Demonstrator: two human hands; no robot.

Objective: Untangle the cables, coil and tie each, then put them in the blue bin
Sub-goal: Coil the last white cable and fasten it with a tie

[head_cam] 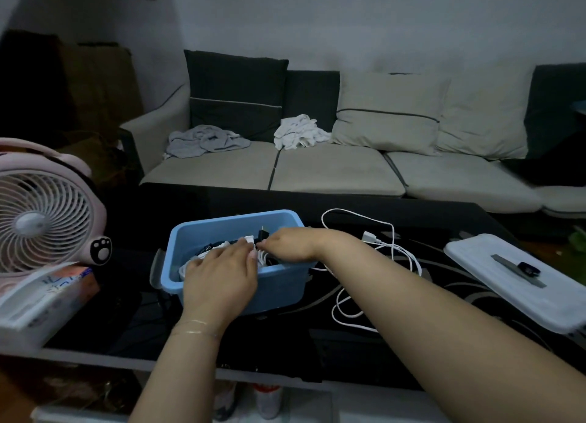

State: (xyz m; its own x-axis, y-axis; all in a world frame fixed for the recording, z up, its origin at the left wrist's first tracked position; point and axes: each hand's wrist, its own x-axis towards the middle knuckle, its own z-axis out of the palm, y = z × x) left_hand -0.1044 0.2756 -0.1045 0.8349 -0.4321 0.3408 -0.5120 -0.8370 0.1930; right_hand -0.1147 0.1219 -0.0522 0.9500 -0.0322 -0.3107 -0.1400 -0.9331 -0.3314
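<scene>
Over the blue bin [203, 232] on the black desk [412, 343], both hands meet: left hand [222, 273] curled on white coiled cables [218, 251], right hand [287, 243] pinching them near a black plug [263, 234]. A loose white cable [393, 248] lies beside the bin; a hasty pull could, I judge, snag it and spring the coil.

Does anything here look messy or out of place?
Yes: a white cable sprawls loose and uncoiled on the table right of the blue bin, whose lid lies off to the right. Crumpled cloths sit on the sofa.
</scene>
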